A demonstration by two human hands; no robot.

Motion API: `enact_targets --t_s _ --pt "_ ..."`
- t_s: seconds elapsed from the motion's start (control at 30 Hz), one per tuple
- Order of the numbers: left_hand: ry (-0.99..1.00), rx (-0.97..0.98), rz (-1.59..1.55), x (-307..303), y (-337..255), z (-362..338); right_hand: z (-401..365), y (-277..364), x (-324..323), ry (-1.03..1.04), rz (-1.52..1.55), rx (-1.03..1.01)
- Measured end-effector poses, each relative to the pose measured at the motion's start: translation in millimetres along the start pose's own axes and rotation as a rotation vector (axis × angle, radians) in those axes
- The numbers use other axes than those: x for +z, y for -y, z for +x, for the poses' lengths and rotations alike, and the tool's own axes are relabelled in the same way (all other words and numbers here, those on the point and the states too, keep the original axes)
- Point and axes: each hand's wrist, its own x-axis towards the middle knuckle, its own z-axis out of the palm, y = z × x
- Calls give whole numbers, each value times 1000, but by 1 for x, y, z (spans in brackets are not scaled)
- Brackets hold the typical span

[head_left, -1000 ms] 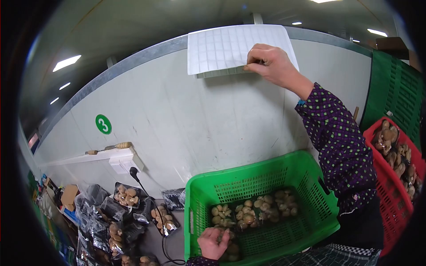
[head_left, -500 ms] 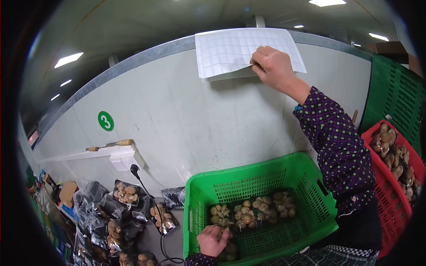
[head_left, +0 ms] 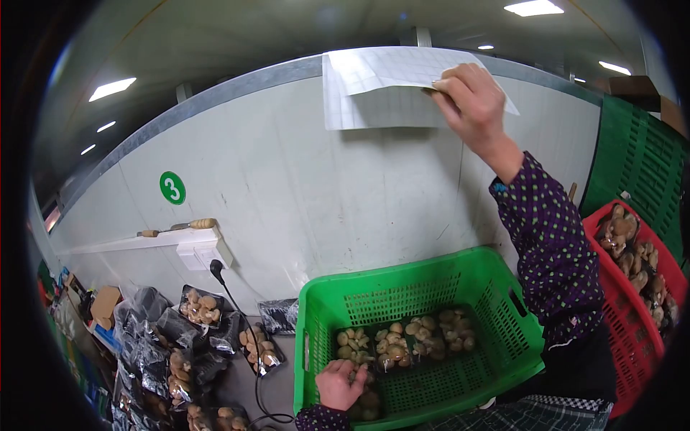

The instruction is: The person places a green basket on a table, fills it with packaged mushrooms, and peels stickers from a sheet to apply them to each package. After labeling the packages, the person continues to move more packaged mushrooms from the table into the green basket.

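Above and beyond the green crate [head_left: 402, 270] I see the gridded sheet [head_left: 395, 70], long axis left to right. The right hand [head_left: 474, 104], the nearer, pinches its raised lower edge; the left hand [head_left: 341, 386] curls over mushrooms [head_left: 366, 408] at the crate's near-left corner, whether gripping I cannot tell.

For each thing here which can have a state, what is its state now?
Paper: front sheet lifted, bent
Right hand: pinching the paper
Left hand: at a mushroom pack, grip unclear
Green basket: partly filled
Red basket: holding mushrooms
Ceiling light: on
Plug: cannot tell if connected
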Motion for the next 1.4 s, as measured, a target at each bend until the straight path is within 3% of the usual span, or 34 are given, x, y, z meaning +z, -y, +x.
enact_targets --t_s 0.07,0.13,0.17,0.23,0.3,0.33,0.37,0.4,0.47,0.5,0.57,0.6,0.63,0.7,0.77,0.83,0.87,0.93,1.0,1.03,1.1,1.17,1.23,1.3,1.4 --pt "-8 -7 -7 1 1 -2 24 18 -34 -124 -58 -181" --pt "-9 -16 -16 -2 2 -2 43 57 -81 -69 -120 -171" --pt "5 -88 -18 -7 0 -1 28 72 -87 90 634 73" --pt "32 -163 -16 -14 -5 1 5 117 -102 249 1383 351" --pt "-228 -71 -89 -18 -9 9 1 179 -110 141 610 -146" --pt "-214 -72 -85 -21 -14 19 -9 193 -114 281 776 -134" --pt "-592 -17 -134 -26 -21 34 -17 202 -114 416 942 -120" --pt "-964 36 -171 -25 -35 52 -26 197 -116 410 955 -97" --pt "-1357 108 -203 -40 -55 74 -32 202 -116 572 1305 35" --pt "-1362 123 -199 -47 -67 78 -40 199 -112 567 1323 57" --pt "-939 270 147 -63 -38 43 -65 198 -104 676 1955 390" --pt "-732 374 271 -71 -23 25 -78 200 -106 806 2001 470" --pt "-774 393 352 -73 -45 37 -86 210 -112 814 2010 512" --pt "-679 579 326 -81 -66 39 -109 228 -124 701 1721 236" --pt "-67 435 433 -96 -95 27 -120 240 -137 678 1743 331" --pt "158 409 123 -79 -82 17 -130 243 -144 880 1951 443" --pt "157 429 202 -77 -72 10 -131 240 -140 984 2088 448" --pt "89 388 288 -76 -59 -7 -160 213 -122 1163 1972 824" --pt "-51 270 321 -87 -49 -15 -222 168 -96 1299 1301 1141" --pt "-158 43 303 -90 -55 -20 -248 153 -93 1333 1100 1163" --pt "-367 -229 8 -89 -51 -32 -301 142 -104 1515 891 974" --pt "-392 -129 -14 -90 -40 -37 -331 146 -121 1552 832 969" --pt "-388 -181 -17 -89 -39 -40 -344 142 -129 1585 780 953" --pt "-341 -243 13 -87 -38 -45 -345 137 -137 1481 782 1084" --pt "-340 -249 -36 -78 -45 -35 -347 130 -146 1551 767 1009"
